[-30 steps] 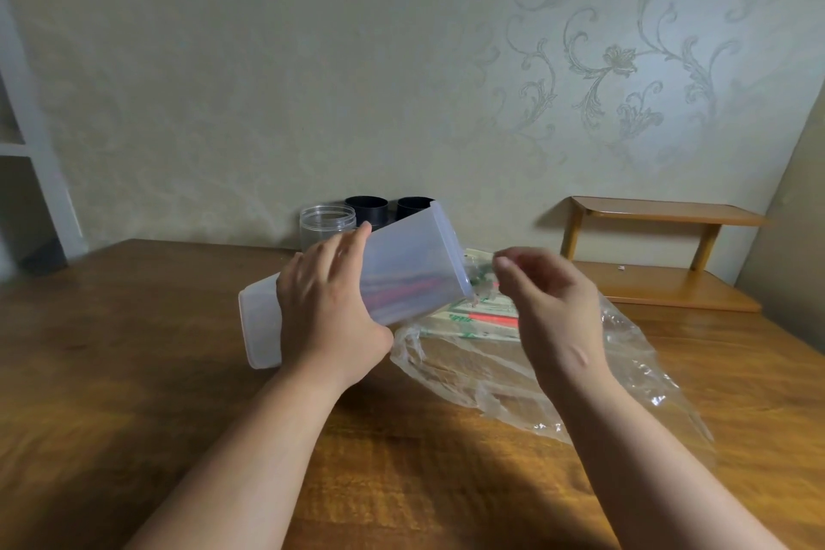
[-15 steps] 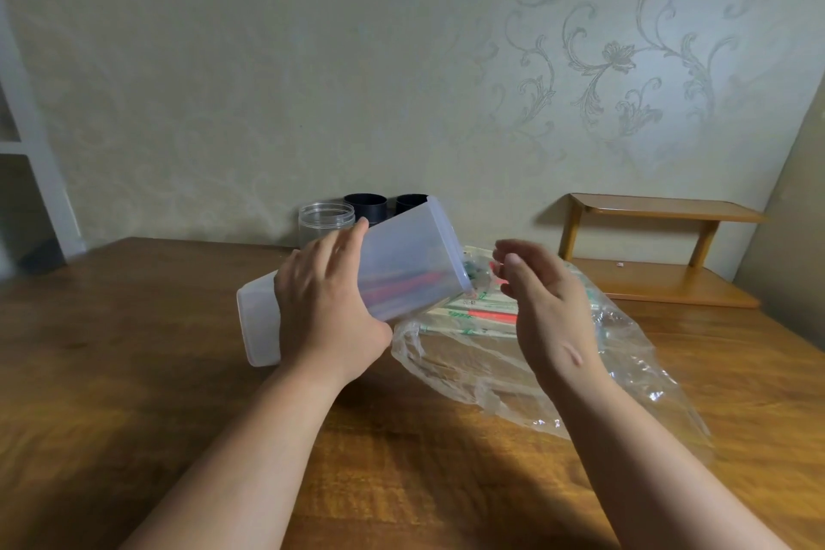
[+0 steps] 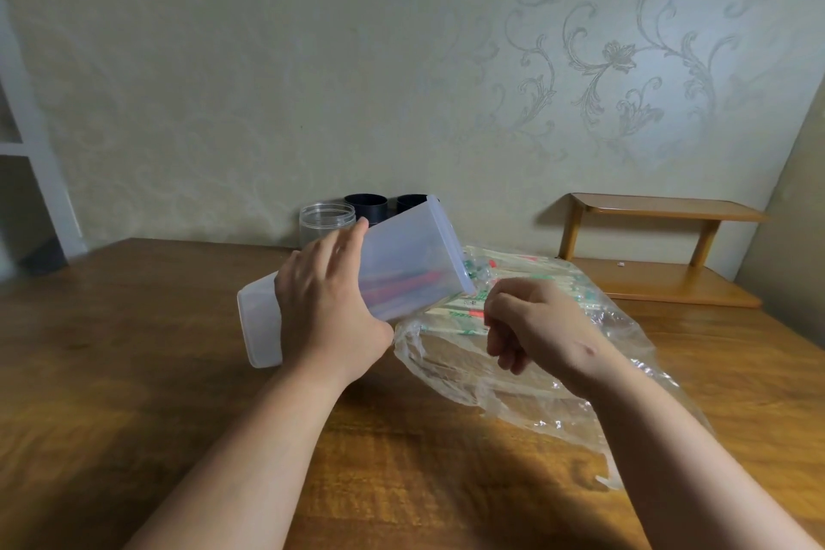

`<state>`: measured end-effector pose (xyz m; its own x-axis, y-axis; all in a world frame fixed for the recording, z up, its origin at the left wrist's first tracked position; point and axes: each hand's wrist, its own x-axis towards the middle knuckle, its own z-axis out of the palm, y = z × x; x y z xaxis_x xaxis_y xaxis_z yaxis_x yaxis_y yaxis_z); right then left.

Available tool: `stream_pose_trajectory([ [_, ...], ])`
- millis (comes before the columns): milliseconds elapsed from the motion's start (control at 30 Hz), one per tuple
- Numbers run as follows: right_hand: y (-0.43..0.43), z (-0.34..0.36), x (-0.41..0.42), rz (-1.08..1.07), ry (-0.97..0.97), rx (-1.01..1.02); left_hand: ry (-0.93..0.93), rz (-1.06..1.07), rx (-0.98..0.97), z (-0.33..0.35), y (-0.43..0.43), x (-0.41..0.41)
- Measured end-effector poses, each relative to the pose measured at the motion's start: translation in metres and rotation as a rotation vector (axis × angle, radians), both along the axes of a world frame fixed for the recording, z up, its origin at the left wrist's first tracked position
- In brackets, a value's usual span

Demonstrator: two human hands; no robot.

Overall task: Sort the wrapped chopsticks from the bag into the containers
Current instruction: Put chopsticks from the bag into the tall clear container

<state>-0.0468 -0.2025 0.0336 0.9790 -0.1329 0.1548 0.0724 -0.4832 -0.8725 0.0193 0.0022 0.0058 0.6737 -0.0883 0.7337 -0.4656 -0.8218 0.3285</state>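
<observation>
My left hand (image 3: 326, 308) grips a translucent white rectangular container (image 3: 402, 263) and holds it tilted, with the open mouth up and to the right. Red wrapped chopsticks (image 3: 402, 284) show through its wall. A clear plastic bag (image 3: 535, 375) lies on the table to the right, with several green- and red-printed wrapped chopsticks (image 3: 464, 313) inside. My right hand (image 3: 540, 330) is over the bag's mouth, fingers curled, thumb at the chopstick ends. Whether it pinches one is hidden.
A clear round jar (image 3: 326, 221) and two black cups (image 3: 366, 205) stand at the back by the wall. A low wooden shelf (image 3: 660, 255) sits on the table's back right. The wooden table (image 3: 134, 348) spreads to the left and front.
My right hand has dropped from beside the container's mouth down to the bag and its fingers have curled in. The container stays tilted in my left hand.
</observation>
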Motion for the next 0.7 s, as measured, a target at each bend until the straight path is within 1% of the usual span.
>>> stream_pose_trajectory([
  [100,-0.001,-0.007,0.002,0.102,0.146,-0.112,0.009,-0.002,0.003,0.000,0.000,0.000],
  [133,-0.001,-0.010,0.004,0.114,0.168,-0.185,0.009,-0.001,0.003,0.000,0.000,0.000],
  [233,0.000,-0.017,0.009,0.088,0.155,-0.527,0.001,-0.002,-0.008,0.000,0.000,0.000],
  [300,0.001,-0.024,0.013,0.072,0.160,-0.656,-0.006,0.000,-0.019,0.000,0.000,0.000],
  [400,0.000,-0.040,0.020,0.049,0.231,-0.682,-0.018,0.006,-0.031,-0.001,0.000,0.000],
  [500,-0.006,-0.057,0.031,-0.090,0.278,-0.753,-0.013,0.007,-0.025,0.000,0.000,0.000],
  [567,-0.008,-0.061,0.035,-0.155,0.258,-0.753,-0.010,0.005,-0.019,0.000,0.000,0.000],
  [700,-0.009,-0.062,0.039,-0.045,0.168,-0.757,-0.012,0.005,-0.015,0.000,0.000,0.000],
])
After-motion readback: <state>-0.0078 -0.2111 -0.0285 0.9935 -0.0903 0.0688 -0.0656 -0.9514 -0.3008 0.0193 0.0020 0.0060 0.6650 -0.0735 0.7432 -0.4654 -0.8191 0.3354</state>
